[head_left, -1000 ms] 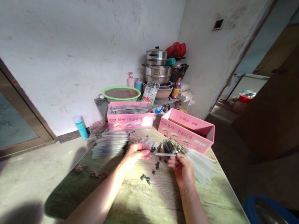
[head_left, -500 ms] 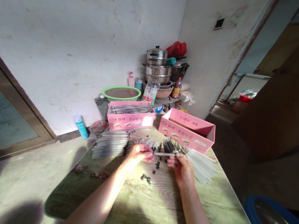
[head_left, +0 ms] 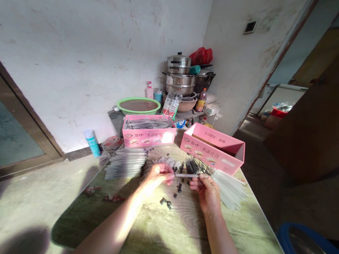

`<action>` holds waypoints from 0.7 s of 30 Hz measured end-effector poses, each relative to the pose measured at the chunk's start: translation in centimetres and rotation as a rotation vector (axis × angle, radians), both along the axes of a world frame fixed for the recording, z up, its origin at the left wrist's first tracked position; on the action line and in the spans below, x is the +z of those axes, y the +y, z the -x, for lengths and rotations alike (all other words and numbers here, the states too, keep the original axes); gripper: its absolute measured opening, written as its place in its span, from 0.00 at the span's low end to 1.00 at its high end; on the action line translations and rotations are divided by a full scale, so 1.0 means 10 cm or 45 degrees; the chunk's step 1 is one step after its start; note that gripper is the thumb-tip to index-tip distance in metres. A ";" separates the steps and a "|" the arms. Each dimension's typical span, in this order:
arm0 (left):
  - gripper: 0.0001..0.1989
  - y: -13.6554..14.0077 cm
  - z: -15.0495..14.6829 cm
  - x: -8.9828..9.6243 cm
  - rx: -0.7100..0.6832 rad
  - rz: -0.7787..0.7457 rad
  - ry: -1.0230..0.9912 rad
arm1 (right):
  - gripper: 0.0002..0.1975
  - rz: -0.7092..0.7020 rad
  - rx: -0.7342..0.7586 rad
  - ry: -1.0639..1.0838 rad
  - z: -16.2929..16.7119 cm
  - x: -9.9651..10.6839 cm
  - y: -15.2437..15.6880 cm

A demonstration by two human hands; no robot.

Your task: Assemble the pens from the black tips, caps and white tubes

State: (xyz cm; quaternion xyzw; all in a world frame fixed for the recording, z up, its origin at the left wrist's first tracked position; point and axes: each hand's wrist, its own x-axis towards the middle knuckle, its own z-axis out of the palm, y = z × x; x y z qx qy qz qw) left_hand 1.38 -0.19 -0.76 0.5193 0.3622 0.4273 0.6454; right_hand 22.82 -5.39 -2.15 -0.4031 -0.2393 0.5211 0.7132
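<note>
The left hand [head_left: 161,175] and right hand [head_left: 208,188] held 1 thin tube [head_left: 187,175] level between them, just above the table [head_left: 181,234] near the middle of the frame. The left thumb and forefinger pinched its left end; the right thumb and fingers pinched its right end, the remaining right fingers curled below. Whether the left fingertips also gripped a dark piece, can't tell. Main risk: a smooth tube that slim could slip or roll out of a light pinch, or bow if both ends got pushed too hard. A low sweep of either wrist could scatter the loose black pieces [head_left: 169,205] at centre, and a sideways elbow could fan out the stacked tubes [head_left: 125,163] at centre left or the clear tubes [head_left: 229,191] at centre right. Materials: tubes looked like cloudy, translucent plastic, straight and slender; black pieces short, stubby and matte; black rods [head_left: 191,166] thin, in a tangled heap behind the right hand; white pieces [head_left: 165,161] small, lumpy, partly hidden. 2 pink boxes stood behind, printed, straight-sided, probably card: left box [head_left: 139,140] packed with long greyish pieces, right box [head_left: 212,155] with brownish inner surface. Tabletop showed wood grain under patchy sun.
</note>
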 end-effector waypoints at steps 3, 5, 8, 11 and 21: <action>0.21 0.01 -0.01 0.00 0.023 -0.033 -0.023 | 0.22 0.002 0.004 -0.009 0.00 0.00 0.00; 0.21 0.02 -0.01 -0.01 0.026 -0.049 -0.035 | 0.23 0.009 0.009 -0.015 0.00 0.01 0.00; 0.21 0.03 -0.02 -0.03 0.036 -0.062 -0.049 | 0.23 0.025 0.014 -0.028 0.00 0.00 0.00; 0.21 0.03 -0.02 -0.04 0.054 -0.089 -0.042 | 0.24 0.045 0.013 -0.041 -0.01 0.00 -0.01; 0.21 -0.03 -0.04 0.04 0.093 -0.206 0.038 | 0.26 0.082 -0.004 -0.051 -0.01 0.01 -0.01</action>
